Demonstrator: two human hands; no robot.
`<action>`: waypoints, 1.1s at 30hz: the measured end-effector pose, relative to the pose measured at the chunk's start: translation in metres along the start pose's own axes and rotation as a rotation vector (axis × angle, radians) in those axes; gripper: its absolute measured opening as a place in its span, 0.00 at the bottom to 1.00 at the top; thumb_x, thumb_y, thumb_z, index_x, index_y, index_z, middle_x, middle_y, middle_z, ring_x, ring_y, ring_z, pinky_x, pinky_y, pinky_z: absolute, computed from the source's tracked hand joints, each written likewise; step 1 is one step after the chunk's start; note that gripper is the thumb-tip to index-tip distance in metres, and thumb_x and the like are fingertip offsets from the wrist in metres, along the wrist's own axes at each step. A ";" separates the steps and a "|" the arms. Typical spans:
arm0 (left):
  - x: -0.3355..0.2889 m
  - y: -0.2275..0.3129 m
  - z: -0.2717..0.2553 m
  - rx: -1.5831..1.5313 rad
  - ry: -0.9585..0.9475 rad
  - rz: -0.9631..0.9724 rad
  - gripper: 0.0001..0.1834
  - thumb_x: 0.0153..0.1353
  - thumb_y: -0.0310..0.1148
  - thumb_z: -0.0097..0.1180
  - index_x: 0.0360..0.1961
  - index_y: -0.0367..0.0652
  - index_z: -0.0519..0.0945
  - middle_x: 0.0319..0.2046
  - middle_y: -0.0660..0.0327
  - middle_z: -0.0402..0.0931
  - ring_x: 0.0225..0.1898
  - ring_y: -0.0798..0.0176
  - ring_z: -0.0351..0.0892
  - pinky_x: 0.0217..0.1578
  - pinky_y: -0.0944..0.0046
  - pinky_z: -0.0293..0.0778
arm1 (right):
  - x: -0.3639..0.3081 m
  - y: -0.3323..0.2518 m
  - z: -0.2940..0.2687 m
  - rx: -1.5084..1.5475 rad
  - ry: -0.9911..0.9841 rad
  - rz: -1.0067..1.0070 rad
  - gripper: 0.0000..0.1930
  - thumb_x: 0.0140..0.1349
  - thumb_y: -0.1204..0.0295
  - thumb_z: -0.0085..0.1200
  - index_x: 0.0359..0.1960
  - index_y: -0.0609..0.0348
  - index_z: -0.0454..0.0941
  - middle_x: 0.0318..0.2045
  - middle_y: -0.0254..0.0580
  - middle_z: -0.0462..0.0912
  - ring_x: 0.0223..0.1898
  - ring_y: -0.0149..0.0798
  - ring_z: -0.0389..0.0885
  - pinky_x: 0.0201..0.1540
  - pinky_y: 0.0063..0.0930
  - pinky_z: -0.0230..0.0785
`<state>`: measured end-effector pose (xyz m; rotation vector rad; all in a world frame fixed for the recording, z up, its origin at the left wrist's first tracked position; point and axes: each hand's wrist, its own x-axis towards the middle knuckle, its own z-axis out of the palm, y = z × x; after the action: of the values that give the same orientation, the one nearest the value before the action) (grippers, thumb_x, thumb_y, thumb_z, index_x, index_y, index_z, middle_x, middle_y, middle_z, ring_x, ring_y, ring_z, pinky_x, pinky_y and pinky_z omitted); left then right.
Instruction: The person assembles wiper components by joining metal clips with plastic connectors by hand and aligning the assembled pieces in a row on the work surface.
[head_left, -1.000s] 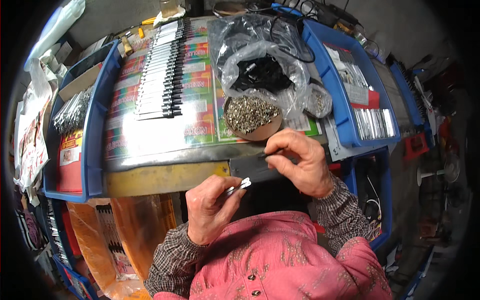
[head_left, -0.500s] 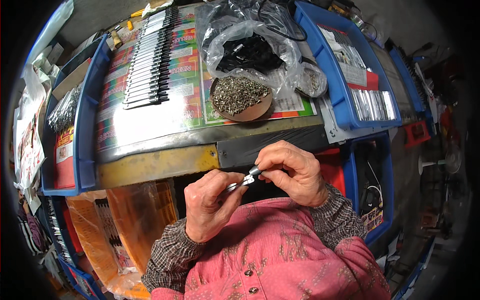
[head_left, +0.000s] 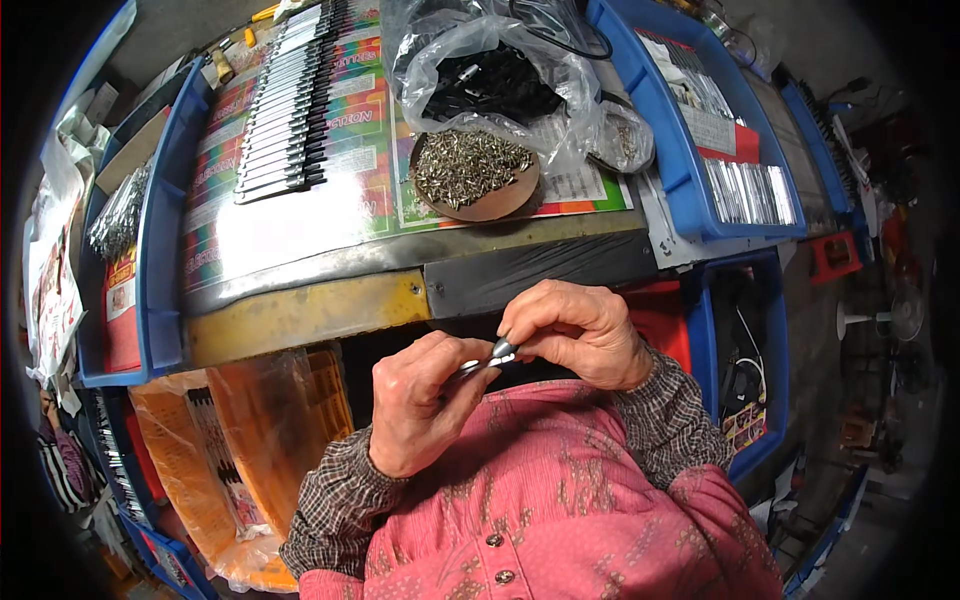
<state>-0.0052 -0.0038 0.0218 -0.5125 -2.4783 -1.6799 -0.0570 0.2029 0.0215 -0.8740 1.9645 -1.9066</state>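
Note:
Just off the table's front edge, my left hand point(head_left: 422, 400) pinches a slim silver metal piece point(head_left: 470, 367) between thumb and fingers. My right hand point(head_left: 582, 335) holds a small dark grey, bullet-shaped piece point(head_left: 503, 348) against the end of the silver one. The fingertips partly cover both parts, so I cannot tell if they are joined. On the table stretches a long row of silver metal pieces with black ends point(head_left: 275, 130). A round brown dish point(head_left: 515, 197) is heaped with tiny metal pins point(head_left: 465, 165). Behind it, a clear plastic bag point(head_left: 575, 75) holds black parts point(head_left: 490, 92).
Blue bins with metal pieces stand at the left point(head_left: 160, 250) and right point(head_left: 690, 180). Another blue bin point(head_left: 775, 400) sits lower right, with cables inside. An orange plastic-lined crate point(head_left: 265, 420) is below the table at left. The table's front edge point(head_left: 310, 320) runs before my hands.
The dark piece has tilted more upright against the end of the silver piece, and my right fingers have moved slightly left. The whole view has shifted a little.

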 end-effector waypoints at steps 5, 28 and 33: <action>-0.004 -0.003 0.002 -0.034 -0.061 -0.003 0.10 0.48 0.18 0.65 0.34 0.36 0.81 0.27 0.58 0.80 0.27 0.65 0.79 0.27 0.69 0.73 | -0.004 0.008 -0.002 0.153 -0.075 0.011 0.08 0.57 0.88 0.55 0.37 0.66 0.79 0.37 0.43 0.79 0.35 0.29 0.80 0.37 0.22 0.76; -0.021 -0.016 0.010 -0.058 -0.092 -0.009 0.12 0.47 0.21 0.66 0.35 0.37 0.81 0.27 0.55 0.80 0.26 0.57 0.80 0.27 0.64 0.74 | -0.019 0.009 0.009 -0.240 -0.150 0.034 0.13 0.54 0.75 0.63 0.41 0.64 0.77 0.31 0.41 0.79 0.32 0.38 0.80 0.33 0.28 0.73; -0.026 -0.020 0.015 0.009 -0.073 0.034 0.12 0.46 0.21 0.66 0.34 0.37 0.80 0.25 0.56 0.78 0.25 0.56 0.79 0.26 0.63 0.73 | -0.025 0.014 0.017 -0.307 -0.116 -0.003 0.12 0.52 0.76 0.64 0.39 0.65 0.79 0.30 0.43 0.81 0.29 0.39 0.81 0.30 0.27 0.73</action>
<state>0.0137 -0.0024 -0.0082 -0.6228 -2.5113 -1.6654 -0.0308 0.2027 0.0013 -1.0402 2.2176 -1.5393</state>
